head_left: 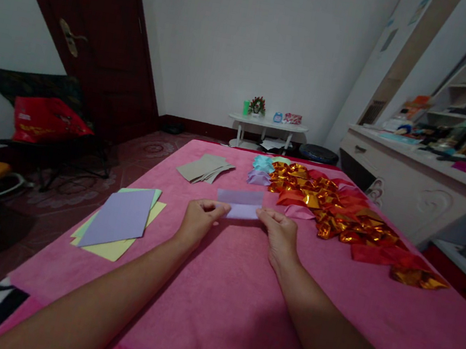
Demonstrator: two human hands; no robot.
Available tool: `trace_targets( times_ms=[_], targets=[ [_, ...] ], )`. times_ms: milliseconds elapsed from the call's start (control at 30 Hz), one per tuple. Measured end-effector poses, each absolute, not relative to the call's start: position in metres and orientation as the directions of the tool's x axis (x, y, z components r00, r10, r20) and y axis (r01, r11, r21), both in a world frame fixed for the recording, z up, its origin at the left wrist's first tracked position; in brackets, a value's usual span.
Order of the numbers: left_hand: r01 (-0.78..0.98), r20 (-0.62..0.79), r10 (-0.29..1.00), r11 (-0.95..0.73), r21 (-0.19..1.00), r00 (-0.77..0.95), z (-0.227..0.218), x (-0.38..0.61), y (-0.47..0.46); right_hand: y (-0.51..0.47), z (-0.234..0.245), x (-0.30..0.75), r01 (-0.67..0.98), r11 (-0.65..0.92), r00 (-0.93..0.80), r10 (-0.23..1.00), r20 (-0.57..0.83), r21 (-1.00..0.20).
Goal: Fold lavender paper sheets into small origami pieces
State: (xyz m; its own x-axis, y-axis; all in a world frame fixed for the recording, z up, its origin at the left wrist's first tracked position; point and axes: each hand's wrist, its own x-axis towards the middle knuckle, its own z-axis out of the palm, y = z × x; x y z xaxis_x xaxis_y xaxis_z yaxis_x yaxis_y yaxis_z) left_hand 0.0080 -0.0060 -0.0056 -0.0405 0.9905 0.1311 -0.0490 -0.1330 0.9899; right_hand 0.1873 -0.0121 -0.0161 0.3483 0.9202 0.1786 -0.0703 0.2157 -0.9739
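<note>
Between my two hands is a small sheet of lilac paper (241,197) with a crease running across it. My left hand (202,217) pinches its left end between thumb and fingers. At the right end, my right hand (279,231) grips the paper the same way. Left of my arms lies a stack of coloured paper (119,218), lilac on top with yellow and green edges below. Farther back, several grey-beige sheets (204,168) are fanned out. Folded paper pieces (314,198) in shiny gold, red, pink, lilac and blue spread over the right side.
Everything lies on a pink cloth (214,303). Beyond it, a small white table (269,123) stands against the wall. A cluttered dresser (423,172) is at the right. At the left, a red bag (48,121) sits on a dark chair near a brown door (92,23).
</note>
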Motion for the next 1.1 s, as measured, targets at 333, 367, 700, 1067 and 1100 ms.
trace_targets(
  times_ms=[333,367,700,1067,1100],
  targets=[
    [-0.074,0.139,0.987,-0.145,0.987,-0.078,-0.002,0.007,-0.007,-0.007,-0.024,0.192,-0.023,0.265,0.388,0.891,0.236,-0.964],
    [-0.075,0.142,0.987,-0.148,0.986,-0.077,-0.002,0.006,-0.007,-0.007,-0.024,0.192,-0.02,0.269,0.388,0.89,0.24,-0.963],
    [-0.087,0.147,0.988,-0.15,0.985,-0.038,-0.003,0.004,-0.006,-0.012,-0.014,0.188,-0.118,0.237,0.407,0.897,0.17,-0.964],
    [-0.099,0.124,0.991,-0.128,0.987,-0.048,-0.004,0.003,-0.005,-0.013,-0.014,0.19,-0.002,0.322,0.395,0.87,0.295,-0.947],
    [-0.099,0.121,0.992,-0.125,0.987,-0.047,-0.004,0.003,-0.005,-0.013,-0.014,0.19,-0.002,0.322,0.4,0.868,0.294,-0.947]
  ],
)
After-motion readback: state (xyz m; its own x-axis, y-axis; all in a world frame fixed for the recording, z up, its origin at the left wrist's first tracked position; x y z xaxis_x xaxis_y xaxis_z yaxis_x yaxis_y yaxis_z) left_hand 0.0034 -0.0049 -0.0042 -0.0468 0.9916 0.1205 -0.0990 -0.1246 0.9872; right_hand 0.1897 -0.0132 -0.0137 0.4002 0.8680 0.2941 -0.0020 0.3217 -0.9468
